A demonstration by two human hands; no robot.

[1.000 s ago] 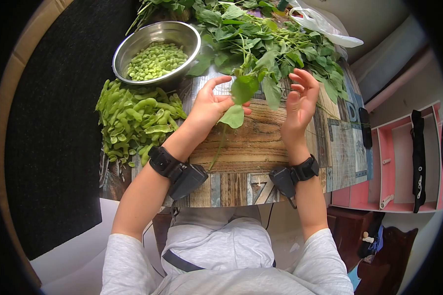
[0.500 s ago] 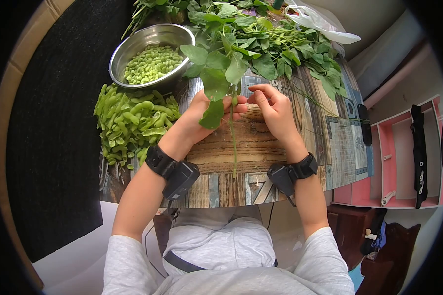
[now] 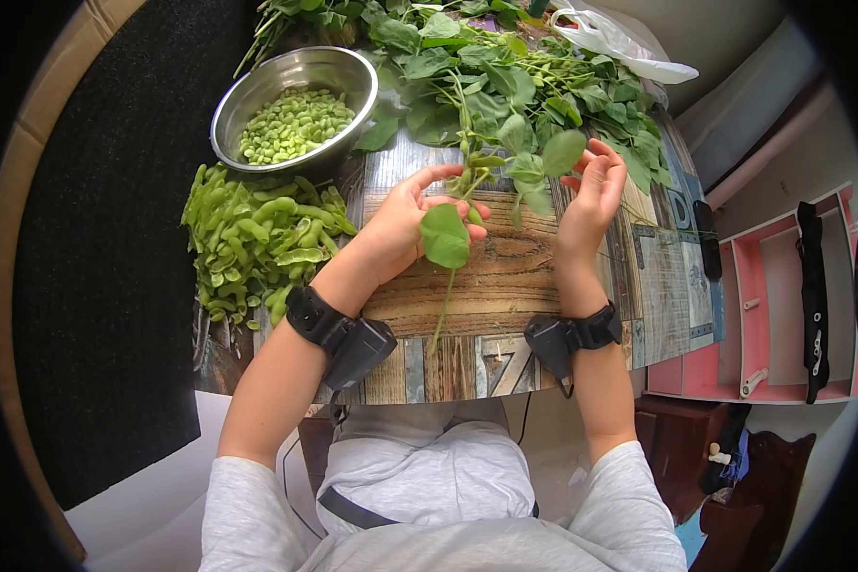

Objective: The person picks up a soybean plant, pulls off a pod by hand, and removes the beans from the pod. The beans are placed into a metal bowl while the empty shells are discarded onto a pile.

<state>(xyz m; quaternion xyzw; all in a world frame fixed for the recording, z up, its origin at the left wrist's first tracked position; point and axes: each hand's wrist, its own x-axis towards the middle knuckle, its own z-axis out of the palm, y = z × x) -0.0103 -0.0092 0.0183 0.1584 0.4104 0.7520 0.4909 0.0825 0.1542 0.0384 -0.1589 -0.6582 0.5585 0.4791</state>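
In my left hand [image 3: 408,221] is a soybean plant stalk [image 3: 445,297], gripped between thumb and fingers. Its lower end points toward me, and a broad leaf [image 3: 445,236] hangs over my fingers. Green pods [image 3: 486,162] show on the stalk above my thumb. My right hand [image 3: 593,195] is right of the stalk, its fingers closed in a pinch at a sprig of leaves [image 3: 543,167]. Left of my left wrist lies a heap of green soybean pods [image 3: 257,234]. Behind them stands a steel bowl [image 3: 227,129] holding shelled green beans [image 3: 296,124].
A large pile of leafy soybean plants [image 3: 534,86] covers the back of the wooden table [image 3: 400,357]. A white plastic bag [image 3: 629,48] lies at the back right. A dark phone-like object [image 3: 705,238] is at the right edge. Beyond stands a pink shelf unit [image 3: 725,324].
My right hand has moved right, away from the stalk, with leaves at its fingertips. The stalk in my left hand has tilted, and its pods now show.
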